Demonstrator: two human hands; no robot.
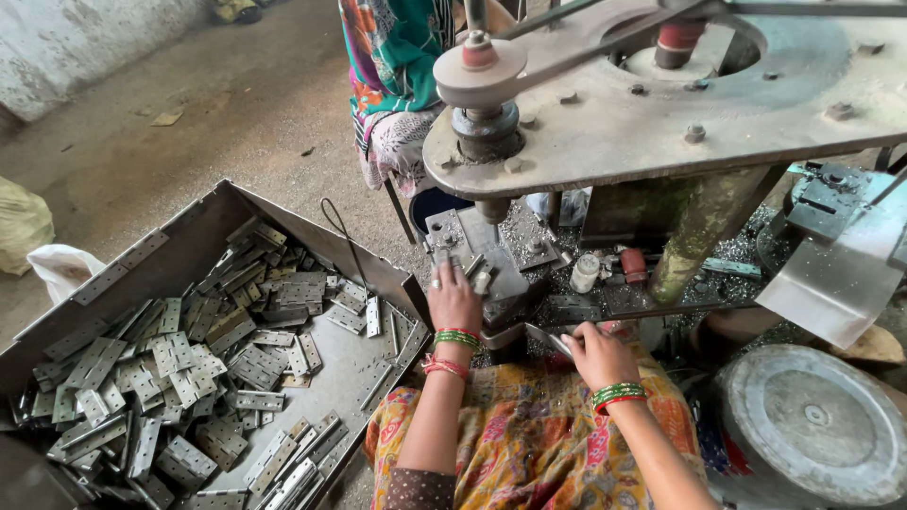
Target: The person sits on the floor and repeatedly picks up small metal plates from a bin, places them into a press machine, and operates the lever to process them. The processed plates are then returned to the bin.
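Note:
My left hand [453, 295] rests on the drill machine's work block [491, 274], fingers closed on a small metal hinge piece [480, 280] under the spindle [492, 210]. My right hand [597, 351] sits lower, near my lap, gripping a flat metal strip [546, 337] that points left toward the block. Both wrists wear green and red bangles. My lap is covered by patterned yellow cloth [529, 430].
A large metal tray [373, 274] on the left holds several loose steel hinges [179, 368]. The machine's grey top plate [680, 113] with belt and pulley [480, 68] overhangs. A round metal lid [812, 416] lies right. Another person in patterned clothing [392, 66] sits behind.

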